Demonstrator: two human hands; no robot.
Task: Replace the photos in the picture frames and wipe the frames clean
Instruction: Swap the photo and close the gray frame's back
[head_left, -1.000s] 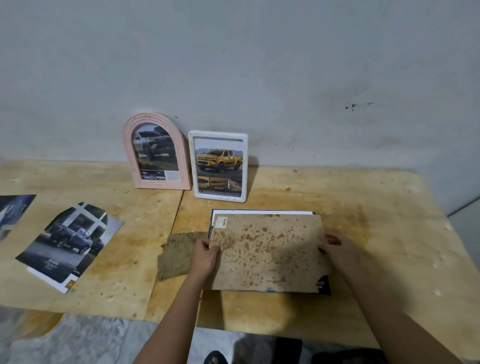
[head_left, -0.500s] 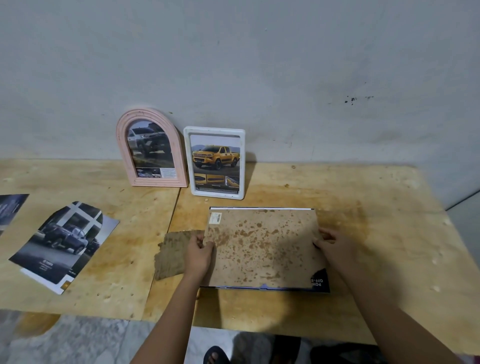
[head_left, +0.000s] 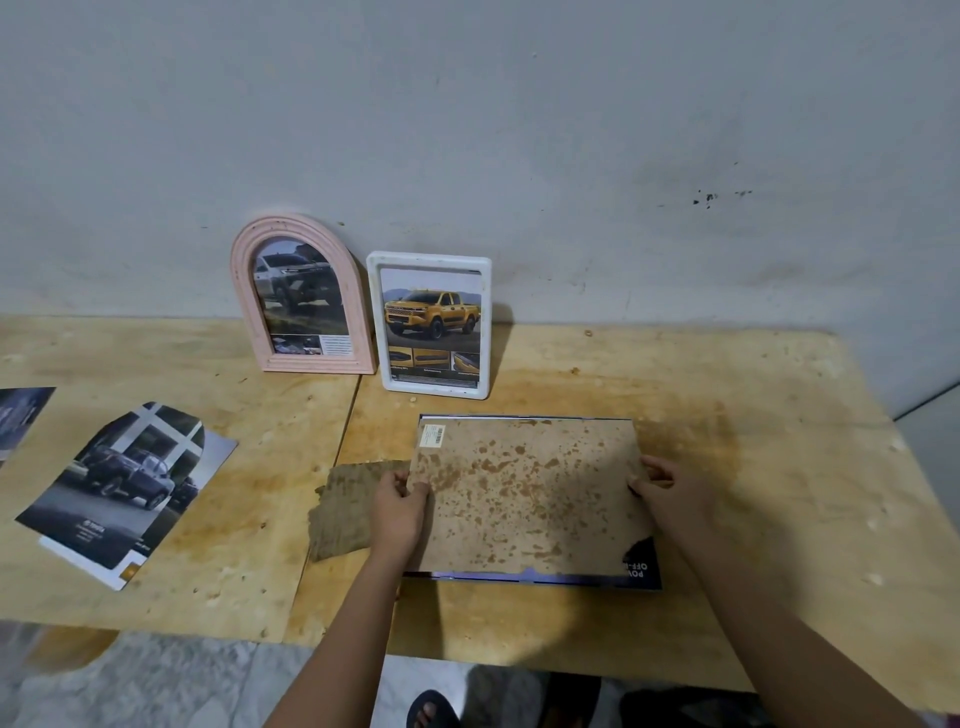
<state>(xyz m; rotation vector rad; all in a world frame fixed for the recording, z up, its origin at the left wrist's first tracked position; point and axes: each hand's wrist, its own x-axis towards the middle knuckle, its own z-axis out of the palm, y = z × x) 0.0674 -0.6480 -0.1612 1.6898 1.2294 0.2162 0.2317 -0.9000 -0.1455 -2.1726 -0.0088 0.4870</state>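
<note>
Your left hand (head_left: 397, 512) pinches the left edge of the stained backing board (head_left: 530, 499), thumb on top; right hand (head_left: 675, 496) curls over its right edge. Board lies flat on what's prob. the third frame (head_left: 545, 578), blue edge showing at the board's near side, photo corner (head_left: 641, 564) peeking out near-right. Seat it square w/ even pressure both sides; don't crease the print. Cloth (head_left: 343, 514) lies just left of the board, handy for wiping.
</note>
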